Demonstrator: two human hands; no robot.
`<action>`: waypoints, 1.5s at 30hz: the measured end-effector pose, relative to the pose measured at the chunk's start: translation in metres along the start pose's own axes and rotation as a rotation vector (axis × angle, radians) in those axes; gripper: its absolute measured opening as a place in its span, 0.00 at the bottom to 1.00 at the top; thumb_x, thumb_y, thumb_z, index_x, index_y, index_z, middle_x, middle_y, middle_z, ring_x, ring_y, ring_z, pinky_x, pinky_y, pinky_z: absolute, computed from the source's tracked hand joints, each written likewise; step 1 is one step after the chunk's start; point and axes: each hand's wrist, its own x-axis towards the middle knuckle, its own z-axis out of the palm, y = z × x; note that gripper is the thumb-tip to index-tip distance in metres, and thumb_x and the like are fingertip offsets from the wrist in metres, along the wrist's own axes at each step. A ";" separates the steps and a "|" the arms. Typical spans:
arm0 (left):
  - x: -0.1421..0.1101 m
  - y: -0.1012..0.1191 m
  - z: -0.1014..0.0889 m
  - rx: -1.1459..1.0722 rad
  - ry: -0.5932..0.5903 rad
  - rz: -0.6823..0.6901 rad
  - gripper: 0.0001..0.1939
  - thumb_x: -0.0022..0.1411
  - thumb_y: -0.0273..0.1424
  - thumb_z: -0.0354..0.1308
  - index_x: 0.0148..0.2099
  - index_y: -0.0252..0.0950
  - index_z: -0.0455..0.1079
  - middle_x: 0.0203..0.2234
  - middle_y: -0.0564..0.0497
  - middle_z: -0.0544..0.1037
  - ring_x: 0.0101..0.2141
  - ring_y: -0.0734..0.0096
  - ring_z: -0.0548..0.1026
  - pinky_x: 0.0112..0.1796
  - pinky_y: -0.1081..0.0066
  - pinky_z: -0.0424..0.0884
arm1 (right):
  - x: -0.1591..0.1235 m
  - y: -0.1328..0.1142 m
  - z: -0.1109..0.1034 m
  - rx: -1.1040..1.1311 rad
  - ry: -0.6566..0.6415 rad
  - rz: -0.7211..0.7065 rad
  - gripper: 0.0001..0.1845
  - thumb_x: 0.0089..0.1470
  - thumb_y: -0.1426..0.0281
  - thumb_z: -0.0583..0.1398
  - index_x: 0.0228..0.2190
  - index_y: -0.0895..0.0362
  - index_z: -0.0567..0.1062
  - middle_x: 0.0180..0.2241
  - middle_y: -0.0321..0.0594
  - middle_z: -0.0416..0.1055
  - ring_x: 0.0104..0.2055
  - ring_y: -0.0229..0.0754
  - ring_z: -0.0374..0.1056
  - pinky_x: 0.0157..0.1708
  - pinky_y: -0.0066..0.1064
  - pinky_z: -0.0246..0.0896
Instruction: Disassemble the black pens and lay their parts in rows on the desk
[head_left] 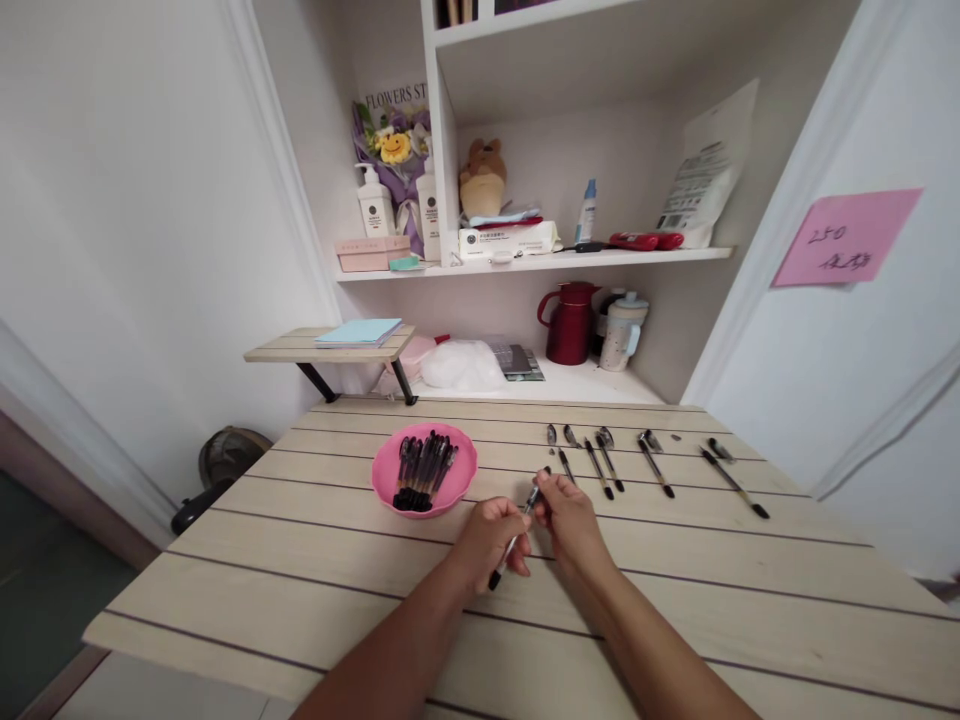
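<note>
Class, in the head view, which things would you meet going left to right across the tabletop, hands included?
Pink bowl, left hand, right hand, second-from-right loose pen, rightmost loose pen.

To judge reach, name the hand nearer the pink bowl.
Left. The left hand, gripping a pen, is just right of the pink bowl and closer to the person; the right hand, at the pen's far end, is farther right.

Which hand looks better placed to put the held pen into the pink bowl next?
Probably the left hand: it holds the pen and is nearer the pink bowl. The right hand, at the pen's far end, is closer to the loose pens.
</note>
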 end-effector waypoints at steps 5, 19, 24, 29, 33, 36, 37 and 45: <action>0.000 -0.006 0.003 0.002 -0.055 -0.035 0.14 0.45 0.38 0.58 0.28 0.33 0.61 0.14 0.56 0.68 0.10 0.81 0.63 0.16 0.76 0.62 | 0.015 -0.008 -0.015 0.074 0.077 -0.015 0.17 0.37 0.57 0.63 0.21 0.57 0.66 0.10 0.27 0.59 0.11 0.28 0.49 0.12 0.22 0.42; 0.000 -0.004 0.000 0.001 -0.150 -0.067 0.17 0.47 0.38 0.57 0.36 0.31 0.64 0.15 0.56 0.68 0.10 0.80 0.64 0.16 0.76 0.63 | 0.029 -0.021 -0.033 0.078 0.120 -0.047 0.17 0.37 0.56 0.63 0.23 0.57 0.67 0.19 0.33 0.67 0.14 0.29 0.55 0.11 0.23 0.48; 0.002 -0.006 0.001 -0.022 -0.139 -0.041 0.18 0.47 0.38 0.57 0.37 0.31 0.64 0.15 0.56 0.67 0.11 0.81 0.63 0.16 0.76 0.64 | 0.023 -0.022 -0.029 0.073 0.080 -0.012 0.17 0.37 0.57 0.63 0.25 0.57 0.69 0.18 0.33 0.67 0.14 0.29 0.56 0.12 0.23 0.49; 0.001 -0.007 0.001 -0.043 -0.130 -0.029 0.21 0.48 0.40 0.57 0.40 0.32 0.62 0.17 0.56 0.68 0.13 0.80 0.66 0.18 0.76 0.63 | 0.011 -0.022 -0.019 -0.002 -0.002 0.040 0.18 0.37 0.57 0.63 0.26 0.58 0.71 0.15 0.32 0.65 0.15 0.31 0.57 0.14 0.24 0.49; 0.001 -0.006 0.000 -0.086 -0.119 -0.022 0.21 0.48 0.40 0.57 0.41 0.34 0.60 0.20 0.56 0.69 0.13 0.80 0.66 0.16 0.78 0.61 | 0.002 -0.021 -0.012 -0.050 -0.092 0.068 0.20 0.37 0.56 0.63 0.28 0.60 0.73 0.14 0.33 0.64 0.14 0.31 0.56 0.15 0.24 0.47; 0.000 -0.004 0.000 -0.084 -0.108 -0.017 0.21 0.48 0.40 0.57 0.42 0.35 0.60 0.21 0.56 0.70 0.13 0.82 0.65 0.14 0.80 0.56 | 0.000 -0.019 -0.010 -0.075 -0.104 0.064 0.21 0.37 0.56 0.63 0.28 0.61 0.73 0.13 0.32 0.63 0.14 0.30 0.54 0.14 0.23 0.44; 0.001 -0.004 0.000 -0.081 -0.100 -0.012 0.20 0.48 0.40 0.57 0.42 0.35 0.60 0.22 0.56 0.70 0.13 0.83 0.65 0.14 0.81 0.54 | 0.000 -0.019 -0.010 -0.085 -0.108 0.062 0.21 0.37 0.56 0.63 0.28 0.61 0.73 0.13 0.32 0.63 0.14 0.30 0.53 0.14 0.23 0.44; 0.001 -0.002 0.003 -0.084 -0.036 0.068 0.17 0.49 0.42 0.55 0.35 0.34 0.62 0.22 0.54 0.70 0.11 0.86 0.60 0.13 0.80 0.48 | -0.006 -0.014 -0.003 -0.151 -0.168 0.057 0.18 0.37 0.56 0.63 0.18 0.58 0.67 0.10 0.29 0.59 0.12 0.29 0.51 0.14 0.24 0.43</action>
